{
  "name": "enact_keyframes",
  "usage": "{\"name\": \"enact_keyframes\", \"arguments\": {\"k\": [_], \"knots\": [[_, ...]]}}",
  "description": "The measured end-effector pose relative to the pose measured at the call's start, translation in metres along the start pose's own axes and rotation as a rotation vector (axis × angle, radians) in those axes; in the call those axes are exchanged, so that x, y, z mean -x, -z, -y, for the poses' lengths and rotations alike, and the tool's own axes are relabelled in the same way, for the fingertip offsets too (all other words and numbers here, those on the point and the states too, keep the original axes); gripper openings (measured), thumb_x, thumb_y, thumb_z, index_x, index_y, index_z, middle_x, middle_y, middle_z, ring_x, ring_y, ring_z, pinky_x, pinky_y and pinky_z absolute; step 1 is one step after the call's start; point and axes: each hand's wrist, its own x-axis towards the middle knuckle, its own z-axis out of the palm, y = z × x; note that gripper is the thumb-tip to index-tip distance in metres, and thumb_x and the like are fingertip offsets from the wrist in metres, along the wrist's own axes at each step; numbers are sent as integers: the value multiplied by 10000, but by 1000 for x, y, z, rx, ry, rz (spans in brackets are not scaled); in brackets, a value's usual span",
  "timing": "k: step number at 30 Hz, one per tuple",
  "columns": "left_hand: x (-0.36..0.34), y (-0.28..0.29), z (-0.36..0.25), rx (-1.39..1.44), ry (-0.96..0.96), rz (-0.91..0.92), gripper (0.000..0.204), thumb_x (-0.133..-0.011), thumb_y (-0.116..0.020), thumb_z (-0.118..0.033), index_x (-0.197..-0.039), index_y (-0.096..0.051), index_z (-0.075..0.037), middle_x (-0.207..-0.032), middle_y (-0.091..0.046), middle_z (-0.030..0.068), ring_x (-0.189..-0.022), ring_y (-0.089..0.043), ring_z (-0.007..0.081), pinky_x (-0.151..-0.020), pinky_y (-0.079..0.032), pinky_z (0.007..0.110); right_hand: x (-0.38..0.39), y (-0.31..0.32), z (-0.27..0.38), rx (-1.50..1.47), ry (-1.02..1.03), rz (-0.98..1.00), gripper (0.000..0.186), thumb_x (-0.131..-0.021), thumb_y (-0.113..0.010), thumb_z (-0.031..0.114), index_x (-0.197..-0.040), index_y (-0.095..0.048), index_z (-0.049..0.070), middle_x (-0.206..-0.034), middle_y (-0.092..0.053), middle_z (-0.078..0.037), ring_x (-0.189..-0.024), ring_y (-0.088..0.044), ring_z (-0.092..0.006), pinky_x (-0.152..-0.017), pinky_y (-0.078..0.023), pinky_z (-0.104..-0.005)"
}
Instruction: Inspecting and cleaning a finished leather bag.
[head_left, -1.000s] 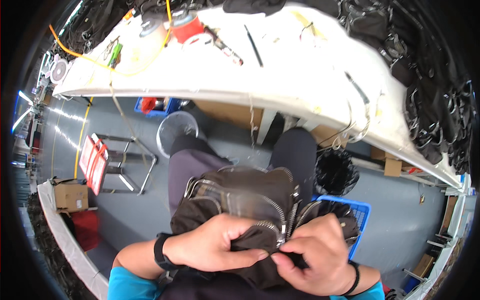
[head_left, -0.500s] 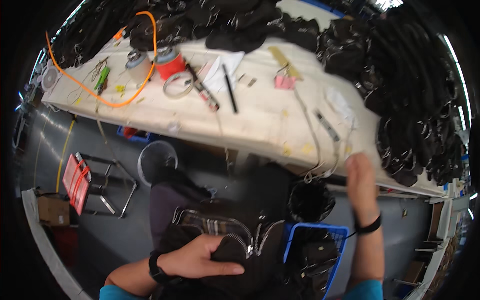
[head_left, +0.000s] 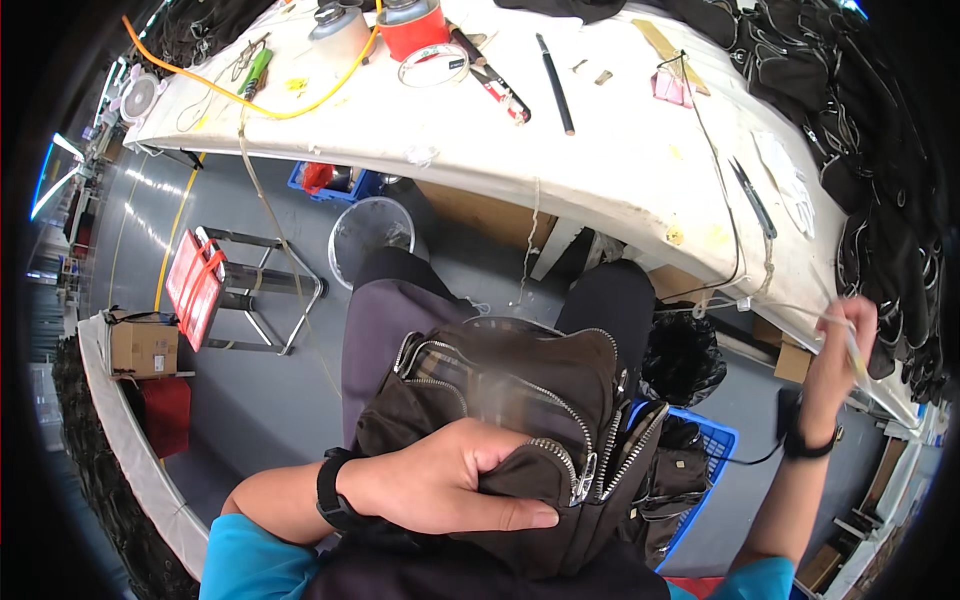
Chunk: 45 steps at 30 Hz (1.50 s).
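A dark brown bag with silver zippers lies across my lap, one of its zippers open along a curved edge. My left hand is closed on the bag's fabric beside the zipper pull, thumb on top and the other fingers hidden behind the cloth. Off to the right, by the table's edge, my right hand is raised and pinches a thin, pale, yellowish stick-like thing, too blurred to name. A pale cord runs near its fingers.
On the white-covered table are a red can, a tape roll, a black pen and tweezers. Dark bags are heaped at the right. A blue crate with bags stands beside my leg; a red-seated stool is left.
My right hand has moved right and now has the thin pale thing in it. The view has shifted, showing more of my lap. My left hand still grips the bag.
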Motion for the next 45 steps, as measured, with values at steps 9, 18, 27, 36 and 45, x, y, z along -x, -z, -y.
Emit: {"name": "enact_keyframes", "arguments": {"k": [9, 18, 27, 36, 45], "knots": [[-5, -4, 2, 4, 49, 68, 164, -833, -724, -52, -972, -643, -20, -851, -664, -2, -776, -579, 51, -698, -461, 222, 107, -72, 128, -1020, -202, 445, 151, -728, -780, 2, -795, -647, 28, -869, -664, -158, -699, -664, -255, -590, -539, -315], [-5, -5, 8, 79, 12, 85, 148, -846, -706, -40, -973, -636, -11, -839, -654, -10, -765, -553, 28, -681, -452, 212, 116, -71, 128, -798, -59, 530, 298, -695, -780, -12, -934, -613, 47, -927, -685, -163, -756, -681, -270, -645, -541, -329], [-4, -4, 9, 88, 28, 81, 128, -846, -709, -42, -943, -632, -10, -792, -631, -23, -730, -530, 21, -644, -439, 213, 118, -70, 128, -822, -129, 557, 280, -721, -739, -30, -953, -599, 45, -929, -683, -177, -770, -674, -281, -655, -539, -345], [-7, -2, 11, 0, 46, 87, 158, -829, -724, -42, -961, -644, -10, -829, -667, -5, -750, -557, 31, -675, -462, 218, 112, -75, 126, -917, -192, 584, 264, -748, -649, -103, -982, -590, 6, -861, -665, -223, -702, -681, -264, -593, -539, -317], [-9, -1, 8, -79, 38, 109, 155, -813, -744, -68, -930, -655, -18, -798, -667, 16, -718, -585, 58, -650, -465, 226, 95, -69, 135, -876, -530, 736, 208, -783, -659, -102, -936, -604, 26, -896, -673, -168, -752, -670, -181, -630, -515, -247]]}}
